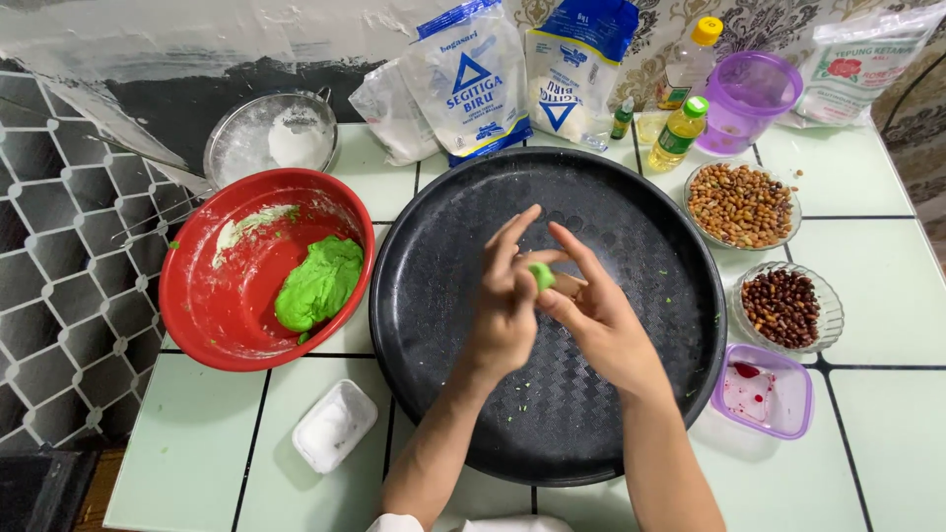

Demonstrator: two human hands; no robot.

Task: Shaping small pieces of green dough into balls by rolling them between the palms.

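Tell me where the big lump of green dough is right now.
In the head view, the green dough lies inside the red bowl at left, beside the black tray and below the metal sieve.

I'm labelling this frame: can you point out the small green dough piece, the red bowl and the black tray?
Green dough piece (pixel 541 276), head view, on its visible middle between both hands.
Red bowl (pixel 197 325), head view, bare inner wall.
Black tray (pixel 631 227), head view, bare floor.
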